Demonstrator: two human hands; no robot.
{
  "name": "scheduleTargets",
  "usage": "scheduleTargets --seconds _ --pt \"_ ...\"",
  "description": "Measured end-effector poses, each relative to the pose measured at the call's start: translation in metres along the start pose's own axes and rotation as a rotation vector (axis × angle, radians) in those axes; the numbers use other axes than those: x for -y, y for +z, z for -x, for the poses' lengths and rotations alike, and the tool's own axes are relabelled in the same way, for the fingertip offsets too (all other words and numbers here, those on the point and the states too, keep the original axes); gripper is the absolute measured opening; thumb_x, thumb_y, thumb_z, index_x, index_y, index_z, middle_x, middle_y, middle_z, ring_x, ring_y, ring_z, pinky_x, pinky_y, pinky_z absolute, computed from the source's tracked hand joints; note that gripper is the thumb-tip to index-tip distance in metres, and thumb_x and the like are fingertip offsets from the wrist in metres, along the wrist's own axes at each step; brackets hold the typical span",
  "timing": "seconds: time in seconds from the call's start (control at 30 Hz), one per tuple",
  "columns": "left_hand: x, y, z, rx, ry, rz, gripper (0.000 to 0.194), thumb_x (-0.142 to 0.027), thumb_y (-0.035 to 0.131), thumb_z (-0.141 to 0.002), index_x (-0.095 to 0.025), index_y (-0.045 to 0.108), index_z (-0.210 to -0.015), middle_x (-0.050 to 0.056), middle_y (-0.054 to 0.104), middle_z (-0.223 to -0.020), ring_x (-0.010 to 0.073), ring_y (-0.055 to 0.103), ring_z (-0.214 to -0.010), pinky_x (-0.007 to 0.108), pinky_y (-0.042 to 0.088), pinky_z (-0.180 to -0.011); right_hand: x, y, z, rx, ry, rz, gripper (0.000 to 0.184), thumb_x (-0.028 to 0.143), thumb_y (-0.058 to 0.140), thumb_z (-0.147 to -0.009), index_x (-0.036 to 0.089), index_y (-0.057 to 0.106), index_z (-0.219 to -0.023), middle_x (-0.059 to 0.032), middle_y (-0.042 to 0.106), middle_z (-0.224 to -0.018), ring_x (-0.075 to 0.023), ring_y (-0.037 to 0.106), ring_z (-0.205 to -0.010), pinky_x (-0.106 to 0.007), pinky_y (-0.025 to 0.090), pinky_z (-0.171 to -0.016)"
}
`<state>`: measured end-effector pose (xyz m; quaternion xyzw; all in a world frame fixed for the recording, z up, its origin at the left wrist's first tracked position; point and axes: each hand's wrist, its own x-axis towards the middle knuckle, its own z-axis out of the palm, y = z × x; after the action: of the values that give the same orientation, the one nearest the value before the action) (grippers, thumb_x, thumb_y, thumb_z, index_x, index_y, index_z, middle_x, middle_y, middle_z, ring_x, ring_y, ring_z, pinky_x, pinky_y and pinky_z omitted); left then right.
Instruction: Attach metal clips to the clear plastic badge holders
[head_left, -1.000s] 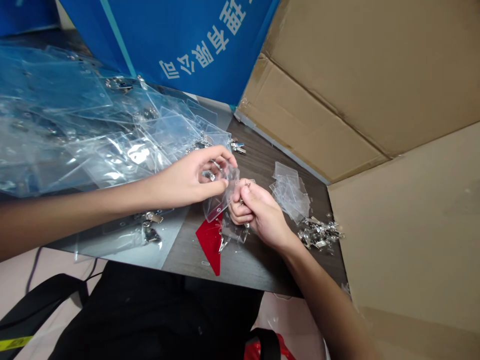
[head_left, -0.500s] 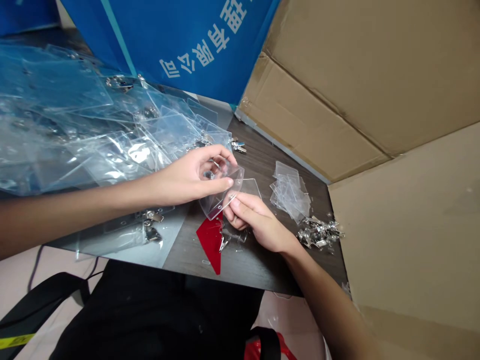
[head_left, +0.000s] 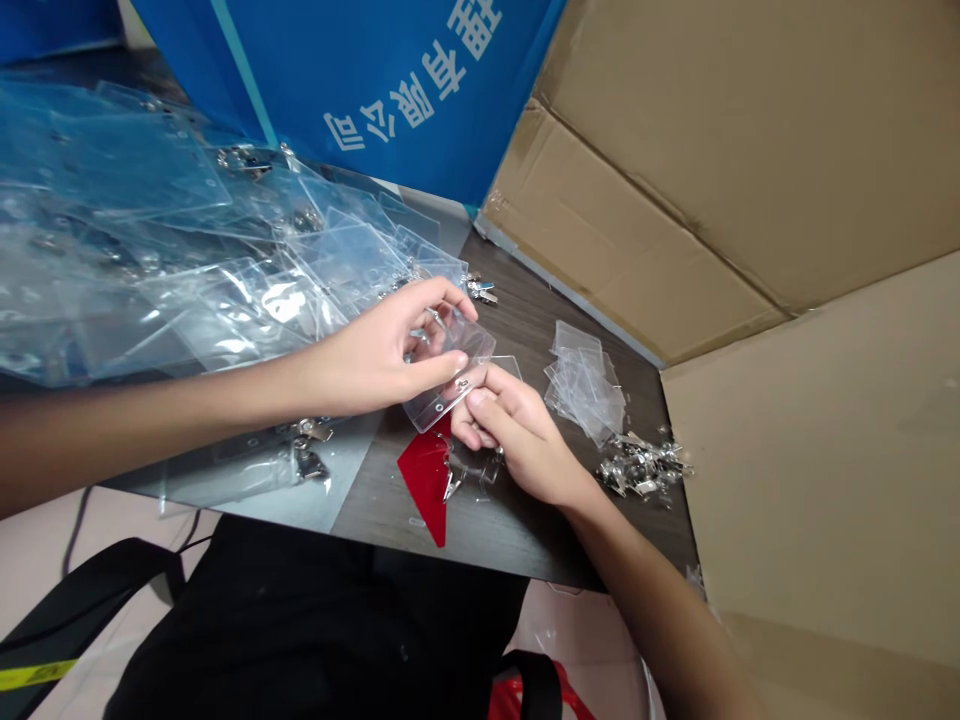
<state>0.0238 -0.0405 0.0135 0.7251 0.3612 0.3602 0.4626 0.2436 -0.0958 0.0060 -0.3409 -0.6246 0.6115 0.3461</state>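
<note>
Okay, both hands are working on one clear plastic holder (head_left: 448, 385), which sits just above the worktop (head_left: 540, 540), centre of the frame. The left hand (head_left: 375, 350) pinches it narrowly from the upper edge, apparently steadying it, while the right hand (head_left: 517, 425) closes in with its fingertips (head_left: 474, 397) at the holder's corner, where a small metal part shows. Under them lie a red plastic sheet (head_left: 426, 480) and a loose clip (head_left: 450, 487). A stack of clear sleeves (head_left: 585, 385) and a pile of metal clips (head_left: 641, 468) sit right of the hands, seemingly kept close for reach. A big heap of bagged holders (head_left: 150, 260) crowds the upper left, and a cardboard flap (head_left: 787, 470) walls off the right side.
</note>
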Motion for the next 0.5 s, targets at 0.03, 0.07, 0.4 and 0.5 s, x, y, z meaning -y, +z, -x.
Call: scheduleTargets --seconds 0.03,0.07,0.4,0.5 --pt "-0.0001 0.0001 0.0007 -0.007 0.006 -0.02 0.043 -0.035 0.077 -0.093 -0.021 0.062 -0.131 0.005 0.066 -0.102 0.0238 0.066 -0.089 0.046 0.059 -0.087 -0.0005 0.0002 -0.001 -0.019 -0.007 0.013 0.028 0.048 0.059 -0.117 0.022 0.065 -0.106 0.0052 0.06 -0.073 -0.012 0.041 -0.061 -0.029 0.037 -0.063" --pt "0.0002 0.0003 0.0013 -0.014 0.015 -0.038 0.043 -0.035 0.077 -0.093 -0.022 0.063 -0.131 0.006 0.065 -0.104 0.0236 0.065 -0.09 0.046 0.058 -0.088 -0.0013 0.0 -0.0023 -0.047 -0.016 0.03 0.033 0.051 0.063 -0.115 0.022 0.067 -0.102 0.0038 0.063 -0.075 -0.0115 0.042 -0.06 -0.029 0.037 -0.062" --pt "0.0055 0.0008 -0.0014 -0.037 0.042 -0.002 0.042 -0.031 0.081 -0.093 -0.025 0.064 -0.132 0.002 0.055 -0.098 0.0189 0.055 -0.081 0.037 0.049 -0.073 -0.0003 -0.0046 -0.0075 -0.263 0.09 0.122 0.047 0.064 0.087 -0.092 0.02 0.076 -0.082 0.0004 0.068 -0.07 -0.0112 0.055 -0.056 -0.026 0.044 -0.055" --pt "0.0043 -0.0011 -0.0024 -0.022 0.023 0.074 0.042 -0.031 0.08 -0.096 -0.026 0.06 -0.133 -0.001 0.05 -0.086 0.018 0.052 -0.074 0.035 0.045 -0.066 0.0036 -0.0039 -0.0066 -0.223 -0.01 0.133 0.043 0.061 0.079 -0.101 0.02 0.078 -0.085 0.0026 0.062 -0.068 -0.011 0.051 -0.058 -0.027 0.044 -0.058"
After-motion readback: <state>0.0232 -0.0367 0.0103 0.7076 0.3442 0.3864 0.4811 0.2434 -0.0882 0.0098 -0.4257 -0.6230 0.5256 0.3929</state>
